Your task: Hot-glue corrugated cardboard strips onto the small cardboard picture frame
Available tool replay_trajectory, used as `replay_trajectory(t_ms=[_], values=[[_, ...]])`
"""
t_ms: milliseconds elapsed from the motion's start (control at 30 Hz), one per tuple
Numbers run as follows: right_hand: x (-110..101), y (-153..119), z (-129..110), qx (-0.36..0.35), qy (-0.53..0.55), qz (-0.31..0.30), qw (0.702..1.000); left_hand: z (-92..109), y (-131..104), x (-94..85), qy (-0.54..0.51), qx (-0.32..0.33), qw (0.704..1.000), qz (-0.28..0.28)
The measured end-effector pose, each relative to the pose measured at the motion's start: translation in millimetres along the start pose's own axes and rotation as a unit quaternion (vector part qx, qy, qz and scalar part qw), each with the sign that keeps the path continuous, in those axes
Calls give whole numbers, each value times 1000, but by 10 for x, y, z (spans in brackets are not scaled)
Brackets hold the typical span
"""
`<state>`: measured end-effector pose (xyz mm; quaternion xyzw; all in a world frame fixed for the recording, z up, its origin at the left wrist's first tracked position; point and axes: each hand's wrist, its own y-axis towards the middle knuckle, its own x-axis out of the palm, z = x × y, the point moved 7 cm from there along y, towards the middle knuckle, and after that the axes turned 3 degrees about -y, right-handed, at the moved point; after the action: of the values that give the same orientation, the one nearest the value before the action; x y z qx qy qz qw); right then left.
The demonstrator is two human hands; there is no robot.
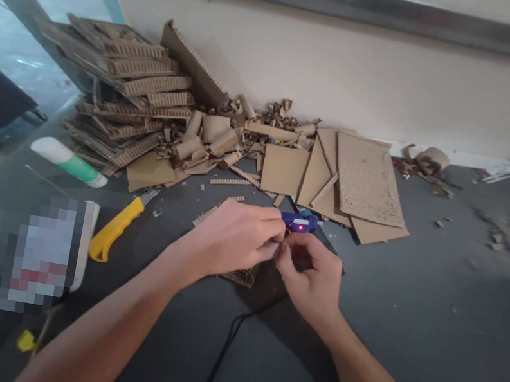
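My left hand (240,234) is closed, its fingertips pinched together and meeting those of my right hand at the centre of the table. My right hand (311,277) has thumb and forefinger pressed together at the same spot. Whatever lies between the fingertips is too small and hidden to make out. Just beyond the hands rests a blue hot glue gun (297,223) with a small red light lit. Under my left hand a corrugated cardboard piece (243,276) shows partly, its fluted edge toward me.
To the left lie a yellow utility knife (116,230), a white and green glue stick (71,161) and a blurred-out object (42,253). Stacked corrugated cardboard (132,76), rolled scraps (210,134) and flat sheets (369,177) line the wall. A black cord (227,343) crosses the table toward me.
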<state>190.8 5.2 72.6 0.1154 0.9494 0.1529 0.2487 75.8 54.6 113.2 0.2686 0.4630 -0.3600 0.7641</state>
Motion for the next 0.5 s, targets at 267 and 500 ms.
replay_trajectory(t_ms=[267,500], values=[[178,-82,306,215,268,-40,938,103,8,42,66,76,993,61],[270,-125,213,252,311,-92,912,127,-55,-104,64,75,995,23]])
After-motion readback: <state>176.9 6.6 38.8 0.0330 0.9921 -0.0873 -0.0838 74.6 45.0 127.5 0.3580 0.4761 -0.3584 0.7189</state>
